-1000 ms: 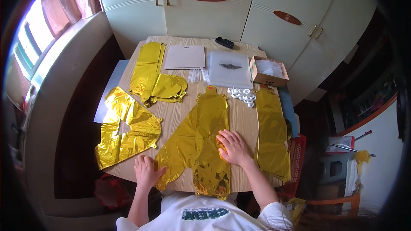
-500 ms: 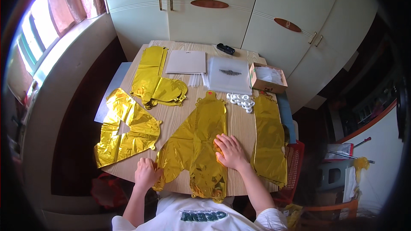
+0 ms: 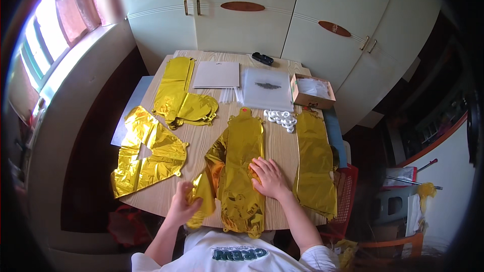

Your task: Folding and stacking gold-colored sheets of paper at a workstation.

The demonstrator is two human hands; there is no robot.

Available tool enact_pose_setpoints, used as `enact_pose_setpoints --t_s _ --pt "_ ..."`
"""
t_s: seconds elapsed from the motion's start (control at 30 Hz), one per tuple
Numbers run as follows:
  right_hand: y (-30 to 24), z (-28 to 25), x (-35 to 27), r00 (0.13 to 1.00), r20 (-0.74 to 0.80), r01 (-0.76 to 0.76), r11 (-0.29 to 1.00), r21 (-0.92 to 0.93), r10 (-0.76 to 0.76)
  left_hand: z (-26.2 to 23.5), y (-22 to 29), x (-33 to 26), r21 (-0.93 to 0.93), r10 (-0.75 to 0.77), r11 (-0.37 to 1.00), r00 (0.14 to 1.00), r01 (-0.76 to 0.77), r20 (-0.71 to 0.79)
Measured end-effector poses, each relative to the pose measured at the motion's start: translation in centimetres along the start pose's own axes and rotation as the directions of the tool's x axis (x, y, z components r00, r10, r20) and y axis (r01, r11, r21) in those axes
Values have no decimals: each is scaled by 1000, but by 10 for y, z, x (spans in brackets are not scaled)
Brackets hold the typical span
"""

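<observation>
A flat gold foil balloon point(image 3: 243, 156) lies upright at the table's near middle, a red dot on its top tab. My left hand point(image 3: 184, 204) is closed on its lower left part, which is lifted and bent over, showing a shiny orange-gold fold. On the balloon's right edge rests my right hand point(image 3: 268, 177), fingers spread and pressing the foil down; the thumb is partly bent. To the left is another gold foil balloon point(image 3: 151, 163) with a small triangular hole. Gold foil sheets point(image 3: 315, 161) are stacked at the right.
More folded gold foil balloons point(image 3: 174, 93) lie at the far left. Behind are a grey-white card point(image 3: 217, 74), thin white sticks point(image 3: 231, 94), clear plastic bags point(image 3: 267, 89), white ribbon rolls point(image 3: 280, 118), an open cardboard box point(image 3: 313, 90) and a black object point(image 3: 262, 59).
My left hand has moved right, bringing the balloon's left part up and over toward its middle. My right hand stays on the right edge.
</observation>
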State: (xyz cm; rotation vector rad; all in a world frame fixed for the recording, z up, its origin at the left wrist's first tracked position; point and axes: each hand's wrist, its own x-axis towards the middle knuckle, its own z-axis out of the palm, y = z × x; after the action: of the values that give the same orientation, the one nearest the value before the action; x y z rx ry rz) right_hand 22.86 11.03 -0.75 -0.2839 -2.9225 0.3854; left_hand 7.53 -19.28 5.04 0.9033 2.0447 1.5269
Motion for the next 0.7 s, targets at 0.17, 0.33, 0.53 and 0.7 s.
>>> enact_pose_setpoints --t_s 0.17,0.33,0.53,0.7 --pt "3 1 0 1000 -8 -1 1000 31 1 34 38 7 -131 68 990 987 -49 146" --pt "4 2 0 999 -42 7 998 59 -4 77 48 27 77 70 993 967 -92 247" --pt "9 1 -1 932 -360 121 965 233 -30 114 33 47 312 196 911 948 -270 249" --pt "-15 -24 7 966 -258 105 917 386 -2 106 35 37 280 236 915 948 -290 213"
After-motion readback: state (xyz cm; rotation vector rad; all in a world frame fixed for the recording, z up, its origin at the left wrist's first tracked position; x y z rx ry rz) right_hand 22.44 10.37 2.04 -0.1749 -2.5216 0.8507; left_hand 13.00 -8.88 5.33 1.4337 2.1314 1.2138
